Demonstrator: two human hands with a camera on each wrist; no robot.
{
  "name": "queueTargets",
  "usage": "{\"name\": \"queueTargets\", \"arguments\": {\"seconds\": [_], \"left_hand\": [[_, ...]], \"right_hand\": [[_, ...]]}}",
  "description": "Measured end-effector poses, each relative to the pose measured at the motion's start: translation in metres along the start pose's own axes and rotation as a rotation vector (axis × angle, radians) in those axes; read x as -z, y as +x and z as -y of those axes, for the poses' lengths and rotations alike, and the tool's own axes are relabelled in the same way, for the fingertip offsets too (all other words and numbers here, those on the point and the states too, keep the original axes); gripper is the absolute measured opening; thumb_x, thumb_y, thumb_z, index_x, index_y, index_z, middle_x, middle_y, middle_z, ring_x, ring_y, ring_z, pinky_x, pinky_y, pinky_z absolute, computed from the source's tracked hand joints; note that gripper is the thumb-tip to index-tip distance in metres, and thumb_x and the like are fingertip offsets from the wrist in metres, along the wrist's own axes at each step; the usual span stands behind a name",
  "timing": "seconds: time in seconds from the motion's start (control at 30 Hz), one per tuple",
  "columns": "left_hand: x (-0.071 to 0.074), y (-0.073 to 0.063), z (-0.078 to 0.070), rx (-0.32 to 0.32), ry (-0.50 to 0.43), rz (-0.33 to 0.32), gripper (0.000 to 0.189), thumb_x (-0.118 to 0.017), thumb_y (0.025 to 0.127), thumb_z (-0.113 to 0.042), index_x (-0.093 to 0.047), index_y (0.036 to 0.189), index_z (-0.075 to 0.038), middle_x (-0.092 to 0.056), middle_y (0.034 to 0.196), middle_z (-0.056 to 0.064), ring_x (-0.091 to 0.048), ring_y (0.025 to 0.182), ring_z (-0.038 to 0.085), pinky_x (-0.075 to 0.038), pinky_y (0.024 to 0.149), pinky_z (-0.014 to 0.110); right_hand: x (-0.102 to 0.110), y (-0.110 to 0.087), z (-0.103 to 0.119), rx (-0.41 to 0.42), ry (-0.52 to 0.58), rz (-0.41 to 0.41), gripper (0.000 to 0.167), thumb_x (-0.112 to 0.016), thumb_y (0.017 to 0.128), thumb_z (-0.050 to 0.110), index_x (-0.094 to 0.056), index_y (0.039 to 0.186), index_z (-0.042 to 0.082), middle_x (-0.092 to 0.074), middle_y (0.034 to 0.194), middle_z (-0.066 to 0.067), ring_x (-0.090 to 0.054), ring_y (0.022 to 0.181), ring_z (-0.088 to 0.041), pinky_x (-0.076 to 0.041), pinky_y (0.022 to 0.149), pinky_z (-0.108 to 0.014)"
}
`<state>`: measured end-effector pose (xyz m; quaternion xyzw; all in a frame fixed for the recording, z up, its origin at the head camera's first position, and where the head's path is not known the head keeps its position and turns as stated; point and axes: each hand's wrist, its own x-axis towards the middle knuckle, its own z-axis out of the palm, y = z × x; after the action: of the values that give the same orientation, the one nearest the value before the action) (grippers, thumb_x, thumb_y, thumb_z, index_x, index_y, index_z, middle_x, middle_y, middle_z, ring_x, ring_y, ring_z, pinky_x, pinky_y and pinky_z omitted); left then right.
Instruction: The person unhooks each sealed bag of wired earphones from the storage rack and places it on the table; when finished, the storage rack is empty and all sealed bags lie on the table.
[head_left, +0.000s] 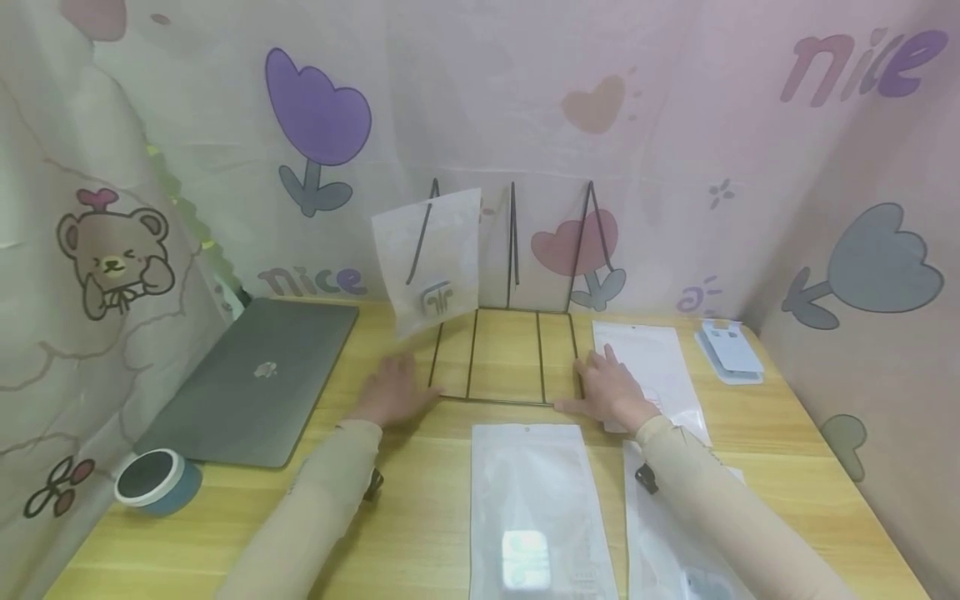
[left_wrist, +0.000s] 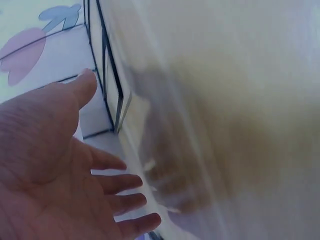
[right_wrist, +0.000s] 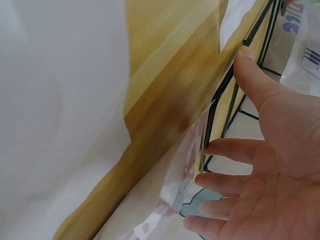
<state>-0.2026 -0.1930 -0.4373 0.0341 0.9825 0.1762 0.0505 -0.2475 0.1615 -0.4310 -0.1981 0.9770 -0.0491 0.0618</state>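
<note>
A black wire display rack [head_left: 504,402] stands on the table, its flat base toward me and its long hooks rising against the curtain. From the left hook hangs a white zip pouch [head_left: 459,237] with an earbuds picture on it. My left hand [head_left: 392,390] is at the base's front left corner; the left wrist view shows its fingers spread and straight beside the wire [left_wrist: 118,92]. On the opposite side is my right hand [head_left: 611,390], its thumb on the front bar and its fingers along the right side. In the right wrist view its straight fingertips [right_wrist: 212,146] meet the black wire.
White pouches lie before the rack [head_left: 525,475], right of it [head_left: 652,354] and under my right forearm [head_left: 660,533]. A closed grey laptop [head_left: 240,392] and a blue-and-white round tub [head_left: 161,492] are at left. Pale blue cards [head_left: 731,350] sit far right. A printed curtain [head_left: 465,92] backs the table.
</note>
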Motion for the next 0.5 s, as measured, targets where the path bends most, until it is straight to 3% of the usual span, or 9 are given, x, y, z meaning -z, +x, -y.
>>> {"name": "queueTargets", "arguments": {"seconds": [0.17, 0.27, 0.37, 0.5], "left_hand": [[0.021, 0.001, 0.014, 0.113, -0.135, -0.007, 0.106, -0.059, 0.093, -0.055, -0.003, 0.151, 0.014, -0.027, 0.146, 0.042, -0.034, 0.13, 0.057, -0.033, 0.103, 0.066], [0.038, 0.0, 0.02, 0.137, -0.255, -0.07, 0.11, -0.062, 0.093, -0.052, 0.008, 0.151, 0.01, -0.016, 0.151, 0.041, -0.023, 0.136, 0.057, -0.023, 0.109, 0.065], [0.057, 0.0, 0.021, 0.104, -0.356, -0.197, 0.108, -0.067, 0.092, -0.046, 0.004, 0.153, 0.009, -0.016, 0.152, 0.04, -0.02, 0.139, 0.054, -0.018, 0.112, 0.063], [0.078, 0.005, 0.016, 0.051, -0.47, -0.391, 0.095, -0.071, 0.091, -0.04, -0.016, 0.154, 0.005, -0.033, 0.149, 0.033, -0.032, 0.136, 0.047, -0.026, 0.112, 0.057]], "right_hand": [[0.0, 0.0, 0.0, -0.012, 0.009, 0.014, 0.093, -0.07, 0.081, 0.064, -0.049, 0.141, -0.005, -0.035, 0.149, -0.032, -0.015, 0.139, -0.056, -0.021, 0.111, -0.064], [0.0, 0.0, 0.0, -0.012, 0.016, 0.015, 0.093, -0.07, 0.081, 0.064, -0.049, 0.14, -0.005, -0.034, 0.149, -0.032, -0.015, 0.14, -0.056, -0.02, 0.111, -0.063], [0.001, 0.0, 0.001, -0.004, 0.015, 0.008, 0.093, -0.071, 0.081, 0.063, -0.05, 0.139, -0.006, -0.035, 0.148, -0.033, -0.016, 0.139, -0.057, -0.021, 0.111, -0.064], [0.001, -0.001, 0.001, 0.005, 0.018, 0.0, 0.092, -0.071, 0.081, 0.062, -0.05, 0.138, -0.007, -0.037, 0.146, -0.033, -0.017, 0.138, -0.058, -0.022, 0.11, -0.065]]}}
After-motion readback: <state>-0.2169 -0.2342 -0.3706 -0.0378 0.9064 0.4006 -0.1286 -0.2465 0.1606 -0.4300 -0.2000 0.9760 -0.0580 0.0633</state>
